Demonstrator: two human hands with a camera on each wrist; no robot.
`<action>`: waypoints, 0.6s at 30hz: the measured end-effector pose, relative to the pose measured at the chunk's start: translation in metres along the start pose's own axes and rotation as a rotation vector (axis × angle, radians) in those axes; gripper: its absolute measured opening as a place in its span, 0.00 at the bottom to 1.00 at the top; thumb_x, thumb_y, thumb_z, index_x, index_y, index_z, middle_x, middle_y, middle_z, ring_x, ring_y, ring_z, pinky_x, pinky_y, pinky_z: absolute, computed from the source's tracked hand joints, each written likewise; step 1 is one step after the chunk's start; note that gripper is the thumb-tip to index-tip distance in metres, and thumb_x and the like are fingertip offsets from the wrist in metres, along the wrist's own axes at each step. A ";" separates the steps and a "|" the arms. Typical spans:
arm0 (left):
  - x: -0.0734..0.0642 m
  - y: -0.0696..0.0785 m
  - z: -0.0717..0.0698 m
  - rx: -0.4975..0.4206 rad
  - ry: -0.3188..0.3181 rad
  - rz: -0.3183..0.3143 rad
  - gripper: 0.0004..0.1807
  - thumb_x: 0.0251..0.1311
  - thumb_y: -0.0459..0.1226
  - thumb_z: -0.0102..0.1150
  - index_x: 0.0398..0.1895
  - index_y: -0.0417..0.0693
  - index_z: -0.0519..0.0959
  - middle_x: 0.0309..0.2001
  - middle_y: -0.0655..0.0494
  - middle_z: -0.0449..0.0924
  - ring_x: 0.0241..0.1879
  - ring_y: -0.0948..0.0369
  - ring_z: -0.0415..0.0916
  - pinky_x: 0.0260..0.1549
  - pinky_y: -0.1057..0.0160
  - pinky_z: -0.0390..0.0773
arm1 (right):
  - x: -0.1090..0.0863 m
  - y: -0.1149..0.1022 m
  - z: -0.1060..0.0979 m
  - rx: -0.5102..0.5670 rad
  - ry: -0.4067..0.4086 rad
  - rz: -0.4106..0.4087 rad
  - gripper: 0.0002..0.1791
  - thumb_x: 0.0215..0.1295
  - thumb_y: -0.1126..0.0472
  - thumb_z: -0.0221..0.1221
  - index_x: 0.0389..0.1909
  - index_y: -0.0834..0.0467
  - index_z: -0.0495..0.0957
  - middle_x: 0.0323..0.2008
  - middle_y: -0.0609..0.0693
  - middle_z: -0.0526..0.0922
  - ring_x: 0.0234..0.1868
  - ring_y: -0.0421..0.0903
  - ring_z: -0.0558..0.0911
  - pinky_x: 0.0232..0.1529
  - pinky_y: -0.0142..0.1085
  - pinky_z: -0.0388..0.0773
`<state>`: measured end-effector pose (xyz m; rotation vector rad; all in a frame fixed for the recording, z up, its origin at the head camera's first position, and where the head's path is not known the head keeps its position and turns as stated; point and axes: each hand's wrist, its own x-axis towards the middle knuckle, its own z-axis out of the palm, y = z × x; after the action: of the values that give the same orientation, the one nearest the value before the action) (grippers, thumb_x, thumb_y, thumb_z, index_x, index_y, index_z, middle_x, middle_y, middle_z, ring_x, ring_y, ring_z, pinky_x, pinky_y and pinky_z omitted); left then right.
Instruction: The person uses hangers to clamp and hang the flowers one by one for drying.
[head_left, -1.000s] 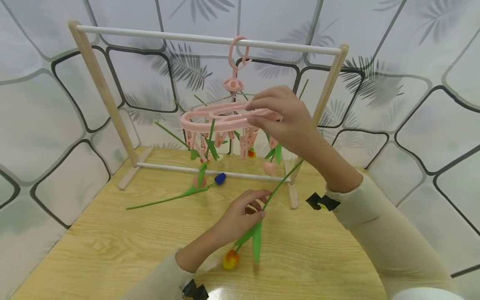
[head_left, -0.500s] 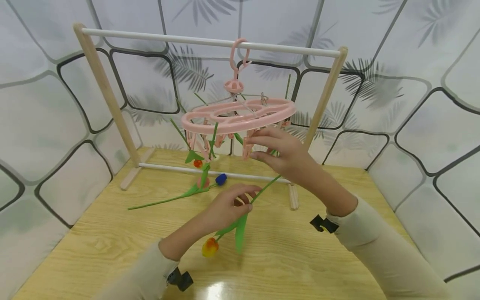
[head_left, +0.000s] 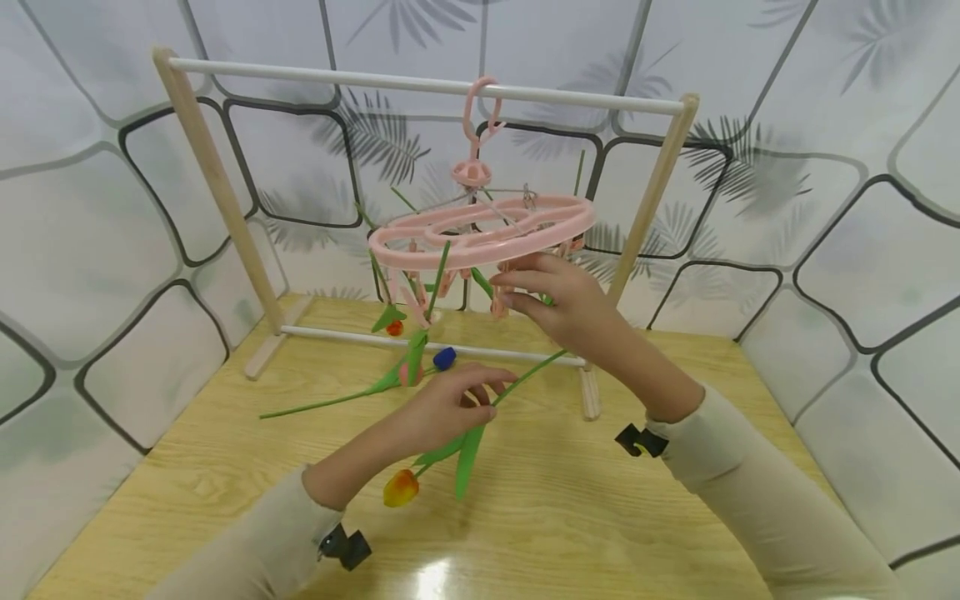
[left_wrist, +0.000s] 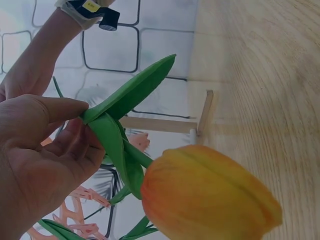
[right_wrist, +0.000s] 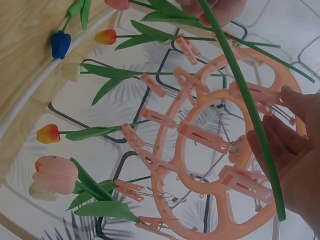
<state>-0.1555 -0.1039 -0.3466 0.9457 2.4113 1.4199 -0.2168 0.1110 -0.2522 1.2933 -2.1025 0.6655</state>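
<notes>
In the head view my left hand (head_left: 431, 408) pinches an artificial orange-yellow tulip (head_left: 401, 488) by its green stem, bloom toward me and stem end up to the right. The left wrist view shows its large bloom (left_wrist: 210, 195), with my thumb and fingers at the leaf base. Raised higher, my right hand (head_left: 566, 304) pinches a pink clothespin (right_wrist: 257, 92) below the oval clip hanger (head_left: 480, 253). The held tulip's stem (right_wrist: 245, 95) crosses in front of the hanger in the right wrist view. Several tulips, including a pale pink one (right_wrist: 55, 174), hang bloom-down from other clips.
The hanger hooks onto the white top bar (head_left: 337, 77) of a wooden-legged rack. A blue tulip (head_left: 445, 358) lies on the wooden table (head_left: 600, 500) near the rack's lower bar (head_left: 337, 335). Patterned cloth (head_left: 840, 275) surrounds the table.
My right hand has moved from the hanger's rim down to a clothespin beneath it. My left hand has shifted left with the orange-yellow tulip.
</notes>
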 end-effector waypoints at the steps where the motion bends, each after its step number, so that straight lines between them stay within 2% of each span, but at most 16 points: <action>1: 0.000 0.001 0.000 0.000 0.000 -0.003 0.26 0.69 0.30 0.58 0.69 0.55 0.73 0.55 0.55 0.77 0.45 0.60 0.77 0.46 0.62 0.81 | 0.000 0.000 0.000 0.008 -0.004 0.005 0.13 0.62 0.67 0.68 0.48 0.61 0.87 0.49 0.57 0.85 0.48 0.51 0.83 0.42 0.41 0.80; 9: -0.001 0.009 -0.003 0.034 0.006 0.003 0.26 0.69 0.30 0.58 0.69 0.53 0.73 0.55 0.55 0.78 0.45 0.61 0.77 0.45 0.64 0.82 | 0.001 -0.003 -0.002 0.067 -0.003 0.023 0.13 0.60 0.71 0.68 0.46 0.64 0.87 0.48 0.57 0.83 0.44 0.50 0.82 0.39 0.41 0.79; 14: 0.005 0.010 -0.012 0.056 0.022 0.023 0.26 0.69 0.29 0.59 0.69 0.52 0.74 0.54 0.53 0.79 0.45 0.61 0.78 0.44 0.65 0.82 | 0.003 -0.004 -0.004 0.088 0.000 0.041 0.11 0.60 0.71 0.67 0.45 0.66 0.86 0.46 0.58 0.83 0.42 0.51 0.81 0.39 0.42 0.79; 18: 0.011 0.012 -0.021 0.039 0.007 0.007 0.25 0.69 0.31 0.58 0.69 0.53 0.74 0.57 0.54 0.77 0.47 0.59 0.78 0.44 0.63 0.83 | 0.005 -0.005 -0.006 0.095 -0.020 0.088 0.11 0.62 0.70 0.65 0.45 0.67 0.86 0.45 0.58 0.83 0.42 0.51 0.81 0.41 0.41 0.78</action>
<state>-0.1685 -0.1084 -0.3238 0.9603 2.4512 1.3853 -0.2124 0.1098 -0.2433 1.2684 -2.1781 0.8012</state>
